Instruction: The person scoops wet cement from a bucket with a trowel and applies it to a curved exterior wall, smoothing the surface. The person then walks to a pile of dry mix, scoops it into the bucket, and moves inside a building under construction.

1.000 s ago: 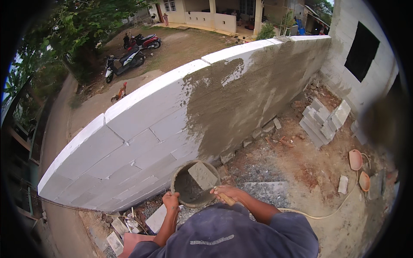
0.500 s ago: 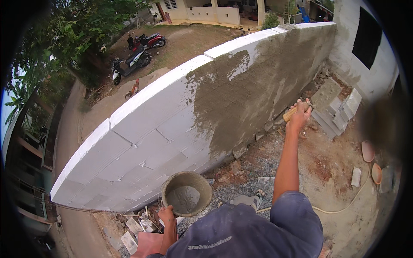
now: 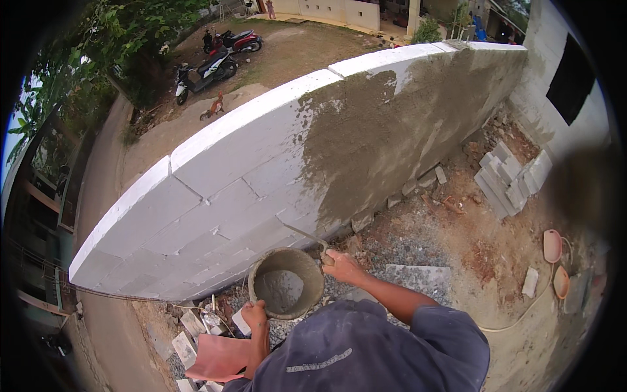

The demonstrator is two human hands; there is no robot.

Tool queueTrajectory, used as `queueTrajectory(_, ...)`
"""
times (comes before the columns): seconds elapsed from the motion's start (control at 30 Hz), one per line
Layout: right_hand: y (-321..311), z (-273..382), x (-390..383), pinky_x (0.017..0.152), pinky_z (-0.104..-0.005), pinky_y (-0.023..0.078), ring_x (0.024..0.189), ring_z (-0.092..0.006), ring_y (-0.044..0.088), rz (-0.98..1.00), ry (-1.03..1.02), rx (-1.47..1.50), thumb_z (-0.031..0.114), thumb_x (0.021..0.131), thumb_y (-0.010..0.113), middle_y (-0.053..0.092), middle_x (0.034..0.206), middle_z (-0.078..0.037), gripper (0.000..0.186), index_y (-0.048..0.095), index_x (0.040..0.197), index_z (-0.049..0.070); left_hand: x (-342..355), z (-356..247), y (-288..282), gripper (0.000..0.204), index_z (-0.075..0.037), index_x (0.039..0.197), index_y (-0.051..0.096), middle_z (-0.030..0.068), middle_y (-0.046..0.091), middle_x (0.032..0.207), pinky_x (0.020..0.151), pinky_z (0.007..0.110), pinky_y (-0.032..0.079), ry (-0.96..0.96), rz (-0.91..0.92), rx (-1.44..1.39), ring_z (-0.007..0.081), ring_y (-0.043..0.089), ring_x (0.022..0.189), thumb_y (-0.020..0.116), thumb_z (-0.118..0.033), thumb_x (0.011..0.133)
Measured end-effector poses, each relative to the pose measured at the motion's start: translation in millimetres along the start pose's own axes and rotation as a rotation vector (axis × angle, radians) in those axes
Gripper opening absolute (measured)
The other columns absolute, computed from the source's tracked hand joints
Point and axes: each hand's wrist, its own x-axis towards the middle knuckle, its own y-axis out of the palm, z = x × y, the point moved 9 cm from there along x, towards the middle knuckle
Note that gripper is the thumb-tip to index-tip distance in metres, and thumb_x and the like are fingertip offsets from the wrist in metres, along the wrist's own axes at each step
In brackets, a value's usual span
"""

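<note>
My left hand [image 3: 255, 315] grips the near-left rim of a round, mortar-crusted bucket [image 3: 311, 295]. Wet grey mortar [image 3: 279, 287] lies in the bottom of it. On the bucket's far-right side, my right hand [image 3: 344, 268] is closed round the handle of a trowel [image 3: 305, 234]. The thin blade is seen nearly edge-on, pointing left above the bucket's far rim, in front of the wall. That white block wall [image 3: 241, 166] runs across the view. Its right part carries a rough coat of wet grey plaster [image 3: 372, 137]; the left part is bare block.
Stacked grey blocks [image 3: 509, 176] lie near the far right corner. Gravel and stone pieces line the wall's foot. Pinkish scoops [image 3: 552, 245] and a hose [image 3: 522, 319] are on the right ground. A reddish sheet [image 3: 221, 356] and broken blocks lie left of me. Motorbikes [image 3: 206, 73] stand beyond the wall.
My right hand has come back with the trowel from the far right of the wall to beside the bucket. My left hand stays on the bucket's rim. The view has shifted slightly.
</note>
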Motion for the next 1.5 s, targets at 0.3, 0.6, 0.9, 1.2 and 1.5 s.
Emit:
queueTrajectory(0.3, 130, -38, -17, 0.073, -0.0434, 0.051, 0.088, -0.0328, 0.064, 0.615, -0.060, -0.628, 0.027, 0.080, 0.059, 0.065, 0.098, -0.020, 0.034, 0.062, 0.098, -0.001, -27, -41, 91, 0.037, -0.008, 0.058, 0.026, -0.0039, 0.028, 0.059, 0.051, 0.026, 0.024, 0.086, 0.288, 0.180, 0.0086, 0.027, 0.058, 0.062, -0.001, 0.058)
queueTrajectory(0.6, 119, -54, -65, 0.046, -0.0240, 0.043, 0.054, -0.0106, 0.051, 0.915, 0.335, 0.795, 0.024, 0.084, 0.056, 0.053, 0.066, -0.003, 0.034, 0.057, 0.110, 0.002, -27, -29, 102, 0.036, -0.010, 0.058, 0.028, -0.0048, 0.029, 0.060, 0.050, 0.027, 0.025, 0.053, 0.417, 0.161, 0.0076, 0.027, 0.057, 0.062, 0.002, 0.060)
queueTrajectory(0.9, 58, -29, -67, 0.044, -0.0243, 0.042, 0.051, -0.0109, 0.049, 0.598, 0.323, 1.405, 0.017, 0.088, 0.052, 0.052, 0.067, -0.004, 0.028, 0.053, 0.113, 0.006, 3, 0, 69, 0.035, -0.013, 0.059, 0.032, -0.0042, 0.032, 0.060, 0.051, 0.027, 0.031, -0.113, 0.232, -0.126, 0.0088, 0.032, 0.054, 0.061, 0.006, 0.061)
queueTrajectory(1.2, -233, -15, -42, 0.048, -0.0278, 0.047, 0.054, -0.0134, 0.052, -0.721, -0.267, 1.444, 0.011, 0.085, 0.053, 0.055, 0.070, -0.006, 0.039, 0.046, 0.123, 0.004, 27, 1, 21, 0.033, -0.012, 0.061, 0.033, -0.0027, 0.035, 0.061, 0.046, 0.028, 0.035, -0.064, 0.070, -0.063, 0.0101, 0.034, 0.052, 0.059, 0.007, 0.063)
queueTrajectory(1.5, -251, -33, 38, 0.074, -0.0482, 0.045, 0.085, -0.0370, 0.059, -1.534, 0.377, 0.655, 0.025, 0.084, 0.058, 0.057, 0.099, -0.021, 0.046, 0.044, 0.122, 0.001, 20, 17, -10, 0.033, -0.011, 0.062, 0.033, -0.0017, 0.036, 0.062, 0.049, 0.029, 0.038, -0.147, 0.003, -0.105, 0.0126, 0.038, 0.051, 0.061, 0.006, 0.062)
